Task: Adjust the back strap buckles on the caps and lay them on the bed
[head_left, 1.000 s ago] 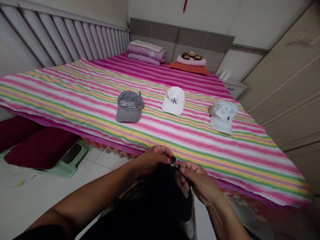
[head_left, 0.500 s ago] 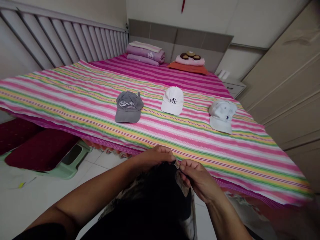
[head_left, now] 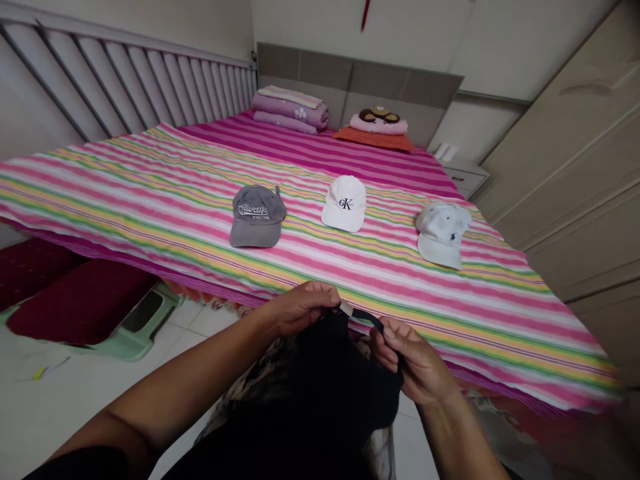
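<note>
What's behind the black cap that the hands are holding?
Past the black cap, the striped sheet shows, with three more caps lying on it. Whatever is straight behind the black cap is covered, so I can't tell what's there.

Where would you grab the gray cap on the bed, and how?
Probably by the brim of the gray cap, from the near side, pinching it top and bottom: the crown sits upright, and the thin brim juts toward the camera.

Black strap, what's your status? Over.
Left hand and right hand both pinching it. Black strap spans between them, pale tab near the left. Three caps beyond on striped cloth, out of the way.
</note>
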Available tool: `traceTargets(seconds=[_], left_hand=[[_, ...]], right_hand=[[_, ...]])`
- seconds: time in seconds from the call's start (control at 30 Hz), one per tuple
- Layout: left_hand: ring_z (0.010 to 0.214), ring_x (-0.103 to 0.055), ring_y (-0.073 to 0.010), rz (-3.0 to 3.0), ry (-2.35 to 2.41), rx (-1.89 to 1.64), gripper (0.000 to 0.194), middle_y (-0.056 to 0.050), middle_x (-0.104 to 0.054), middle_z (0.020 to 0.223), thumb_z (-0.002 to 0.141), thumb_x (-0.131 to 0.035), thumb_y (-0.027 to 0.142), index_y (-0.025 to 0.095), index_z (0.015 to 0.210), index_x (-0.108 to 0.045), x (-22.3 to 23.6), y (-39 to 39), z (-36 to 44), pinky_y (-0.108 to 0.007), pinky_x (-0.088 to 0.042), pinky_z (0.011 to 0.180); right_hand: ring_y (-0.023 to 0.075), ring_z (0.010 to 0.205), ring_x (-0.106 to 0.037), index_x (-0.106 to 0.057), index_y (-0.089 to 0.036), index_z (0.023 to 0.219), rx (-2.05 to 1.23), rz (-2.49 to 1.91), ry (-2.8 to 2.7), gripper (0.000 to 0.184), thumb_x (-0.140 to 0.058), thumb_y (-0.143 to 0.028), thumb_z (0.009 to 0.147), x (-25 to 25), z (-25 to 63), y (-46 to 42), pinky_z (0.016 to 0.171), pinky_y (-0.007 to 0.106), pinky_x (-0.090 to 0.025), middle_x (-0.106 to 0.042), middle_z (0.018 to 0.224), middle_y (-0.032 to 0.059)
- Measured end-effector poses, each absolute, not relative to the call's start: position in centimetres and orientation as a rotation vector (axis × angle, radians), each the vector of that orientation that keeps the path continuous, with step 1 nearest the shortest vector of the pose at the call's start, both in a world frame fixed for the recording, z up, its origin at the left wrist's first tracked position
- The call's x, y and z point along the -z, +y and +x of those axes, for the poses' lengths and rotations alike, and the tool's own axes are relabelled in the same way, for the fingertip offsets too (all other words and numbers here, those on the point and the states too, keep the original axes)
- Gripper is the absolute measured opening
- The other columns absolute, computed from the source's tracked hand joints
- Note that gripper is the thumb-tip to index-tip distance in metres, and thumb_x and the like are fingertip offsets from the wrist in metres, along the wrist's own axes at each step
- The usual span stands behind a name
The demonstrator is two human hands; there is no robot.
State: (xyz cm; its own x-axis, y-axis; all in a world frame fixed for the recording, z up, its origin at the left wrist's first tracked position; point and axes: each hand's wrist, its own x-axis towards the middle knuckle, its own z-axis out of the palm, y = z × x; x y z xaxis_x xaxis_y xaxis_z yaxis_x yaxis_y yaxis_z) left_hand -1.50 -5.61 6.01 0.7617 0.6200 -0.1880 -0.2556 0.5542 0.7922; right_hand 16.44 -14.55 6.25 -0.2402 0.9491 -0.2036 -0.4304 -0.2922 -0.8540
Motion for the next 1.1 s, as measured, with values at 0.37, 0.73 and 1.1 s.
traceTargets(seconds=[0.37,0.73,1.1], left_hand=[[0.052,-0.055,-0.0101,0.695,0.385,-0.573,0.023,-0.003,-0.06,0.057,0.057,-0.072,0.025,0.01,0.057,-0.056,-6.1,-5.6,-1.9,-0.02,-0.04,0.054],[0.049,-0.053,-0.0093,0.683,0.405,-0.535,0.017,-0.001,-0.058,0.055,0.059,-0.07,0.021,0.01,0.06,-0.057,-5.3,-5.8,-1.8,-0.021,-0.039,0.051],[0.047,-0.049,-0.0078,0.73,0.478,-0.569,0.017,0.0,-0.056,0.051,0.054,-0.07,0.021,0.01,0.056,-0.057,-5.1,-5.8,-2.2,-0.02,-0.035,0.05]], right_hand=[[0.008,0.046,-0.037,-0.061,-0.013,0.072,-1.768,-1.081,-1.049,0.031,-0.059,-0.044,0.071,-7.7,16.9,-13.7,0.045,0.022,-0.023,-0.05,0.052,-0.0005],[0.0045,0.042,-0.03,-0.056,-0.014,0.056,-1.865,-1.197,-1.21,0.027,-0.075,-0.032,0.049,-8.3,16.5,-13.3,0.041,0.02,-0.02,-0.041,0.047,-0.0066],[0.0057,0.04,-0.025,-0.049,-0.016,0.056,-1.698,-1.222,-1.188,0.035,-0.055,-0.045,0.074,-8.7,16.5,-12.5,0.041,0.022,-0.016,-0.04,0.044,-0.0054]])
